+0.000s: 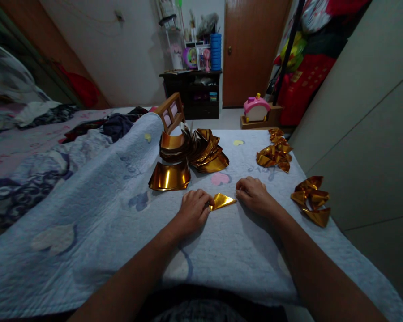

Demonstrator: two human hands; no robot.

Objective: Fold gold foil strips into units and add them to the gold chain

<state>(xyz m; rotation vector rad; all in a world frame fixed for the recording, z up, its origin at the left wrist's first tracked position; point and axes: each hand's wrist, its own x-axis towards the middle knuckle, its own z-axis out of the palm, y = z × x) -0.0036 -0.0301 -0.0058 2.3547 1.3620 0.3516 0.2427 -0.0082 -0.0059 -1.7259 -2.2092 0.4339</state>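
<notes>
A small piece of folded gold foil paper (222, 201) lies between my hands, its pointed end toward the right. My left hand (196, 208) grips its left end between thumb and fingers. At the tip's right, my right hand (253, 192) is curled with thumb and fingertips together, close to the point; whether anything is pinched there is hidden. Beyond my left hand, a curved stack of gold foil sheets (169, 176) lies flat, with a larger fanned heap of gold sheets (206, 152) behind it. On the right lie folded gold foil pieces (311, 199).
A pale blue quilted cloth (235, 250) with heart shapes covers the work surface. More folded gold pieces (275, 154) sit at the far right edge. A wooden chair back (171, 112) stands behind the heap. Rumpled bedding (70, 156) lies left; a grey cabinet (366, 134) borders the right.
</notes>
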